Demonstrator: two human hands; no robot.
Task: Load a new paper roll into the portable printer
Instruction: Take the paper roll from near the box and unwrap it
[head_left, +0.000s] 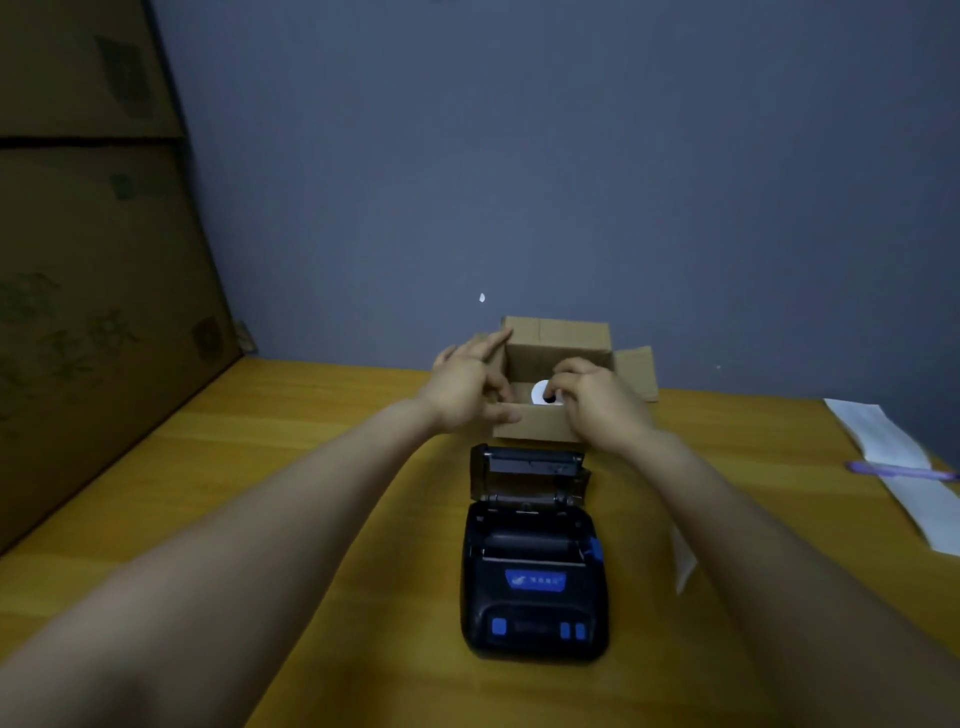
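Yellow wooden desk (270, 467) under everything. Black printer (532, 577) in the middle, lid flipped up, roll space bare. Small brown box (558, 338) just behind the printer, flaps open. Long white paper strip (893, 467) far right, with a purple pen (904, 472) across it. 2 hands at the box: left hand (467, 389) holding the box's left wall, right hand (597, 405) inside, fingers curled on the white paper roll (540, 391).

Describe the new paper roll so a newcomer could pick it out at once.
On the yellow wooden table, behind the open black printer, sits a small open cardboard box. The paper roll is inside it, under the right hand: the only round white thing there.
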